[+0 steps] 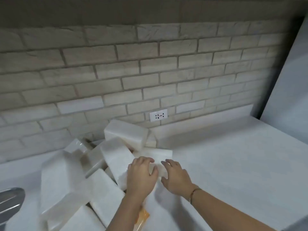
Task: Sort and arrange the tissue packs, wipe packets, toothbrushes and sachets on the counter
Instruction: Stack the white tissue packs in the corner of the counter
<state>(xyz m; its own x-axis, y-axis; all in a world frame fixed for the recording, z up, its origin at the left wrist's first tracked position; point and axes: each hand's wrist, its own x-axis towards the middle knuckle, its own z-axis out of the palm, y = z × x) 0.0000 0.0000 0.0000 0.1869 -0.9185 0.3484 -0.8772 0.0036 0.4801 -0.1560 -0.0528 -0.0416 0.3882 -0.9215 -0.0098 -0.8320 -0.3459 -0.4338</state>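
Note:
Several white tissue packs lie in a loose heap on the left half of the white counter, some leaning on each other. One pack lies flat at the heap's right edge. My left hand lies on its left end with fingers curved over it. My right hand touches its right end with fingers spread. An orange-tinted clear packet shows under my left forearm. No toothbrushes or sachets are in view.
A brick-pattern wall runs behind the counter, with a white power socket just above it. A metal sink edge sits at the far left. A white panel stands at the right.

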